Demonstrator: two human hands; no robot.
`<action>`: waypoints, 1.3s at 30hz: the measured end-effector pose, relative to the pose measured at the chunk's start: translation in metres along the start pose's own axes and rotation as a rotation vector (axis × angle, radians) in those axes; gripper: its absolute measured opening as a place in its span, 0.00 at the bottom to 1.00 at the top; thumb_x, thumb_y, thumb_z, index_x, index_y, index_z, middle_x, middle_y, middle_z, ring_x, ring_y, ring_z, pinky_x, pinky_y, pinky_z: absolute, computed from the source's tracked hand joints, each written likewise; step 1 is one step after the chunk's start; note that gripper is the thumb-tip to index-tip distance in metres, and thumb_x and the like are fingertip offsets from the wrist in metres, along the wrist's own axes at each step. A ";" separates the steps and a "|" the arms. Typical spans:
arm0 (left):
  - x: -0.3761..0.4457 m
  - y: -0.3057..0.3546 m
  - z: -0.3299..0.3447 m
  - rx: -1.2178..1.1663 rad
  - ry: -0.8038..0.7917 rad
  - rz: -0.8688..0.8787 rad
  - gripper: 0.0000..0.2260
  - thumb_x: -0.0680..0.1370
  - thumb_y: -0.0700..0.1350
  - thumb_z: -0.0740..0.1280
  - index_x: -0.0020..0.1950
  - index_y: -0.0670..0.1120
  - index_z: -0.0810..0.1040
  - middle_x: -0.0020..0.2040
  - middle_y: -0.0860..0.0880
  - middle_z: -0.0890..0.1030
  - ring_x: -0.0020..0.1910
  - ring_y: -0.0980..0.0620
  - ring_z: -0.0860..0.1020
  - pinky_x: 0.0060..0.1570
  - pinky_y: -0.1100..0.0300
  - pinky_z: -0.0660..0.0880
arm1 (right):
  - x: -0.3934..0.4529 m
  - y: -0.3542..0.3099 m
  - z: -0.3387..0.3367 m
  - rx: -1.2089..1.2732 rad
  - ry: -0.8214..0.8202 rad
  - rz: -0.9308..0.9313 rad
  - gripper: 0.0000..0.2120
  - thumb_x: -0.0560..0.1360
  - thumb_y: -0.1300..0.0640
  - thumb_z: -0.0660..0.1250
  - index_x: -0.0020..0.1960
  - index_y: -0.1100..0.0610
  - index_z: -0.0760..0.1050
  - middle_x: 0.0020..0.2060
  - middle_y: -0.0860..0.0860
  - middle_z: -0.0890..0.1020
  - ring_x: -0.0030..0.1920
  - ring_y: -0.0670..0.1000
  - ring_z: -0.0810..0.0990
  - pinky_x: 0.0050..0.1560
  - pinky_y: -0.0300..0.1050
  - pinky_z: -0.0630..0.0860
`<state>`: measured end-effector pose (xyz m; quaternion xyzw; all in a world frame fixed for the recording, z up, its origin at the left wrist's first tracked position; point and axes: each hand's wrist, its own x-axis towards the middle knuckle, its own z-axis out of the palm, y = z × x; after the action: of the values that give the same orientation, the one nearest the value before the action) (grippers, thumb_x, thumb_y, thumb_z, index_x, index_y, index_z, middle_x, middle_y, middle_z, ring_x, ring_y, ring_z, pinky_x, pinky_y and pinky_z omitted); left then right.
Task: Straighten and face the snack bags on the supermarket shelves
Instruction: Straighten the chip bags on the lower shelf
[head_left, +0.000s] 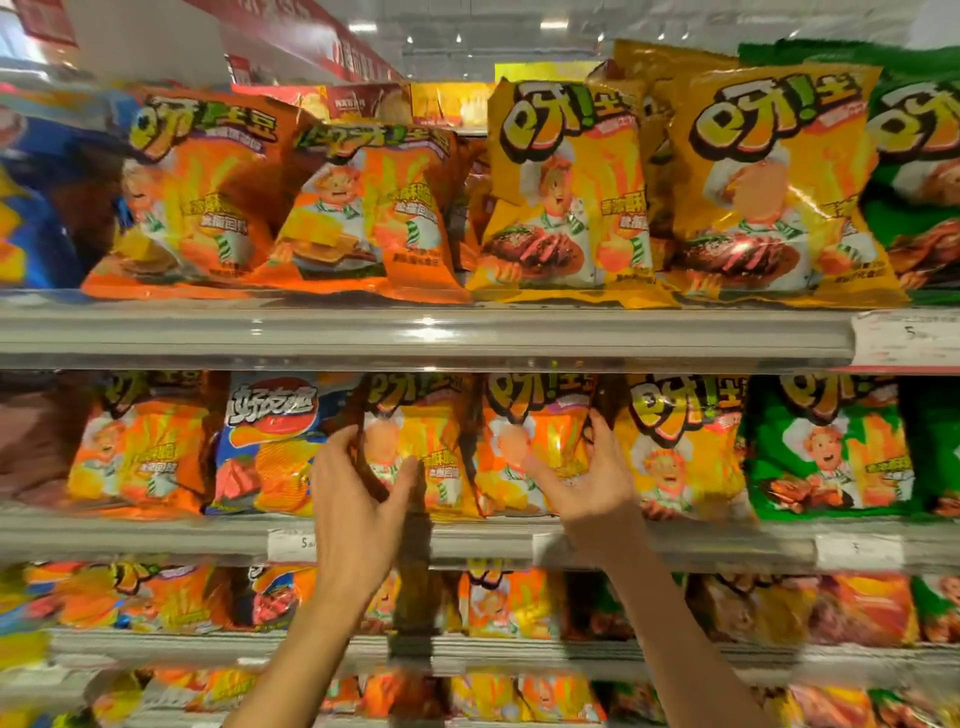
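Note:
Orange snack bags stand in a row on the middle shelf (467, 540). My left hand (358, 499) grips the left edge of one orange bag (431, 447), fingers behind it and thumb across its front. My right hand (587, 478) grips the right edge of the neighbouring orange bag (524, 457), with fingers curled behind it and thumb on its front. A yellow-orange bag (680, 452) stands just right of that hand. On the upper shelf (415, 332), two orange bags (363, 208) lean, and two yellow bags (566, 192) stand upright.
A blue bag (270, 447) sits among the orange ones left of my left hand. Green bags (831, 447) fill the right end of both shelves. Lower shelves (311, 654) hold more blurred bags. Price tags (904, 338) hang on the shelf rails.

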<state>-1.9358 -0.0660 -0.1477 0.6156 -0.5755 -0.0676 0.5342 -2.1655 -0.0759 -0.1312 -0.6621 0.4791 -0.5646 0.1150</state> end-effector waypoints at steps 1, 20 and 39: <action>0.009 -0.005 -0.003 -0.031 -0.068 -0.055 0.34 0.73 0.59 0.72 0.71 0.43 0.66 0.61 0.44 0.75 0.57 0.44 0.75 0.59 0.47 0.73 | 0.001 0.008 0.001 -0.153 0.013 -0.091 0.13 0.82 0.58 0.68 0.65 0.50 0.82 0.50 0.70 0.83 0.46 0.67 0.86 0.45 0.53 0.85; 0.065 -0.007 -0.009 -0.146 -0.499 -0.282 0.29 0.62 0.56 0.82 0.56 0.48 0.75 0.46 0.52 0.81 0.45 0.55 0.79 0.43 0.61 0.75 | 0.028 0.027 0.010 0.004 -0.306 0.586 0.50 0.53 0.27 0.78 0.63 0.59 0.75 0.55 0.53 0.84 0.57 0.54 0.83 0.60 0.59 0.79; 0.060 -0.001 -0.086 -0.120 -0.428 -0.198 0.24 0.59 0.59 0.81 0.49 0.51 0.79 0.39 0.55 0.85 0.38 0.61 0.82 0.37 0.66 0.74 | 0.030 0.000 0.005 0.232 -0.314 0.495 0.12 0.68 0.50 0.81 0.47 0.43 0.80 0.39 0.33 0.85 0.41 0.32 0.82 0.34 0.27 0.75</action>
<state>-1.8552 -0.0633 -0.0807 0.6078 -0.6072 -0.2826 0.4266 -2.1646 -0.1007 -0.1136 -0.5868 0.5345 -0.4612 0.3965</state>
